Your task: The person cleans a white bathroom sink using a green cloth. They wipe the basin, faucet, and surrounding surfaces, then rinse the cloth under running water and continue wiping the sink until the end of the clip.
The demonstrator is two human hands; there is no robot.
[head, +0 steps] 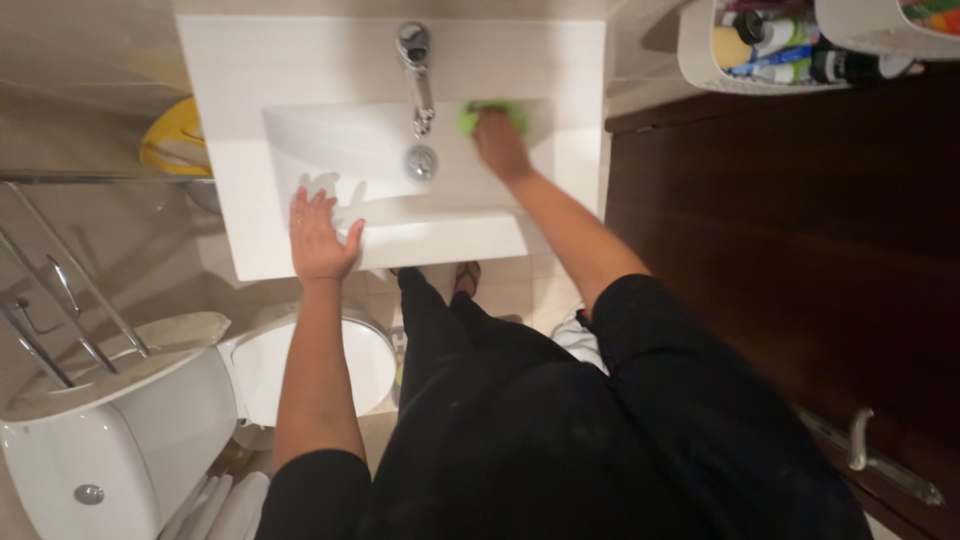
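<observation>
**A green cloth pressed to the back wall of a white basin, seen from above.**

The green cloth (492, 115) lies against the rear inner wall of the white sink (250, 80), just right of the chrome tap (418, 75) and above the drain plug (421, 161); the right hand (498, 143) covers it with fingers closed down over the fabric, a grip that appears to keep the cloth flat on the curved wall. The left hand (320, 235) rests open, fingers spread, on the front rim, seemingly bracing the body as it leans over the basin. To the left stands a toilet (150, 400) with lid shut; to the right a dark wooden door (790, 250), and above it a white basket of bottles (700, 55).
</observation>
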